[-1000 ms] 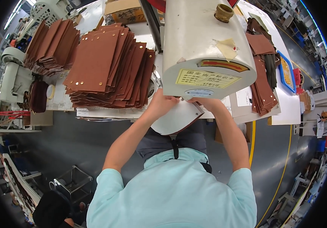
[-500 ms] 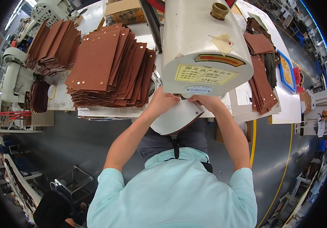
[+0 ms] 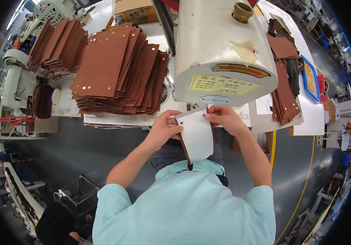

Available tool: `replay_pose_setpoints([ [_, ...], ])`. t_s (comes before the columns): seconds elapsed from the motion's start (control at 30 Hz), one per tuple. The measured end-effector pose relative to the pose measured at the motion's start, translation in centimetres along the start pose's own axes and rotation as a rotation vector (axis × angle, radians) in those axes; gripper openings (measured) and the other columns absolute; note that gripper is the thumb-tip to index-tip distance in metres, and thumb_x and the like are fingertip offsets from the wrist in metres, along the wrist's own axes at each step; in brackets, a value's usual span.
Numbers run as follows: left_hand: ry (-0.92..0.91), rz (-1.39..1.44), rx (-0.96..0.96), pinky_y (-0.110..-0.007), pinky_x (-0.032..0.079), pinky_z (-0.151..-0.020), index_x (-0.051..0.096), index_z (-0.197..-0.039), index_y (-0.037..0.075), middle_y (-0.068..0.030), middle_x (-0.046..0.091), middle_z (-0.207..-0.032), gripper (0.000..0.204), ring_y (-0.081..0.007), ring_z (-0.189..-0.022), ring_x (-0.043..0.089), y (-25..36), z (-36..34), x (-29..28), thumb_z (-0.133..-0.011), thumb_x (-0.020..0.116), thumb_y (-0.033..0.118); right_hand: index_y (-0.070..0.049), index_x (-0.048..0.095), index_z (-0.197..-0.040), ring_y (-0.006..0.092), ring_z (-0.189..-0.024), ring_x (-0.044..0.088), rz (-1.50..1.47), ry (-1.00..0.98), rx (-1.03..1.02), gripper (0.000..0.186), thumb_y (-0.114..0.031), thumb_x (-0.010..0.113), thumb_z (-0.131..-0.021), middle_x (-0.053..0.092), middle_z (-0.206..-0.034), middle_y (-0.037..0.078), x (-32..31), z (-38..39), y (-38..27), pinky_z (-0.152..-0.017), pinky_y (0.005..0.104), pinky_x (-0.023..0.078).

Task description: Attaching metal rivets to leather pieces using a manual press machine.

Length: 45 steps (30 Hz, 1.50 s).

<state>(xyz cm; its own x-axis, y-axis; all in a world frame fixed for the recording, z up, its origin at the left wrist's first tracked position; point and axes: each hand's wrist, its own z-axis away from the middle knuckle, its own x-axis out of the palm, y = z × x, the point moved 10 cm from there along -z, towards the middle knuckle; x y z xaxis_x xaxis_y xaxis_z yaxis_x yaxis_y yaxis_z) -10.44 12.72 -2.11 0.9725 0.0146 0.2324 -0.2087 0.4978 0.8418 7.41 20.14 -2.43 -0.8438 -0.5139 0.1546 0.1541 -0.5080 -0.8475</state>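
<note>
Between my two hands hangs a leather panel (image 3: 198,139), its white backing toward me and its brown face showing along the side edges. Its upper left corner is pinched by my left hand (image 3: 163,130), with a small dark stud beside the thumb. My right hand (image 3: 223,117) grips the upper right corner, thumb beside another dark stud. The panel hangs in front of the table edge, over my lap. Directly beyond it looms the rounded head of a cream machine (image 3: 208,45), which hides whatever is beneath it.
Left of the machine stands a tall stack of brown panels (image 3: 106,69) with brass studs, and a second stack (image 3: 57,47) lies farther left. More brown pieces (image 3: 283,92) lie on the right. Beyond those is a blue tray (image 3: 310,79) of small gold-coloured parts.
The panel has come out from under the machine head toward me, and its studded upper edge now shows. My left hand has moved left and nearer, and my right hand slightly right.
</note>
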Motion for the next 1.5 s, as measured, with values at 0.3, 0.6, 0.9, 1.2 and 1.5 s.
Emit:
replay_pose_setpoints([
  [0.3, 0.013, -0.659, 0.237, -0.035, 0.053, -0.073, 0.068, -0.103, -0.004, -0.0135, 0.071, -0.08, 0.029, -0.022, -0.077, 0.069, 3.8, -5.2, -0.1, -0.082, 0.066, 0.017, -0.002, 0.063, -0.105, 0.0174, -0.074, 0.064, -0.022, 0.2, 0.013, 0.029, -0.005, 0.076, -0.08, 0.066, -0.091, 0.008, -0.7, -3.0, -0.2, -0.06, 0.0289, 0.053],
  [0.6, -0.096, -0.579, 0.253, -0.033, 0.05, -0.086, 0.055, -0.122, -0.004, -0.0168, 0.065, -0.112, 0.048, -0.0213, -0.103, 0.062, 6.6, -7.3, 3.0, -0.076, 0.066, 0.0, 0.001, 0.064, -0.111, 0.0184, -0.082, 0.064, 0.171, 0.274, -0.095, 0.043, 0.008, 0.074, -0.071, 0.068, -0.099, 0.012, -0.7, -4.3, -2.0, -0.065, 0.0299, 0.055],
  [0.9, -0.059, -0.543, 0.337, -0.032, 0.05, -0.087, 0.055, -0.12, -0.005, -0.0161, 0.064, -0.11, 0.049, -0.0217, -0.101, 0.061, 6.7, -7.3, 2.5, -0.073, 0.067, -0.003, 0.001, 0.06, -0.114, 0.0252, -0.085, 0.068, 0.06, 0.243, 0.045, 0.045, 0.01, 0.072, -0.072, 0.065, -0.102, 0.015, -1.0, -3.2, -1.4, -0.066, 0.0323, 0.058],
  [1.2, -0.038, -0.462, 0.238, -0.031, 0.052, -0.073, 0.061, -0.111, -0.007, -0.0127, 0.067, -0.097, 0.036, -0.017, -0.085, 0.063, 5.0, -7.5, 1.2, -0.076, 0.067, 0.0, 0.004, 0.063, -0.105, 0.0198, -0.08, 0.065, 0.229, 0.138, -0.111, 0.032, -0.004, 0.074, -0.076, 0.065, -0.093, 0.011, -0.2, -0.8, -1.9, -0.07, 0.0334, 0.054],
  [1.5, 0.241, 0.167, 0.208, -0.022, 0.051, -0.072, 0.063, -0.113, -0.008, -0.0064, 0.07, -0.093, 0.028, -0.0098, -0.081, 0.065, 2.6, 2.0, -5.6, -0.086, 0.065, 0.0, 0.004, 0.069, -0.091, 0.0095, -0.069, 0.062, 0.159, -0.011, 0.104, 0.016, -0.008, 0.076, -0.082, 0.068, -0.079, 0.006, -3.6, 7.3, 1.7, -0.062, 0.0256, 0.053],
])
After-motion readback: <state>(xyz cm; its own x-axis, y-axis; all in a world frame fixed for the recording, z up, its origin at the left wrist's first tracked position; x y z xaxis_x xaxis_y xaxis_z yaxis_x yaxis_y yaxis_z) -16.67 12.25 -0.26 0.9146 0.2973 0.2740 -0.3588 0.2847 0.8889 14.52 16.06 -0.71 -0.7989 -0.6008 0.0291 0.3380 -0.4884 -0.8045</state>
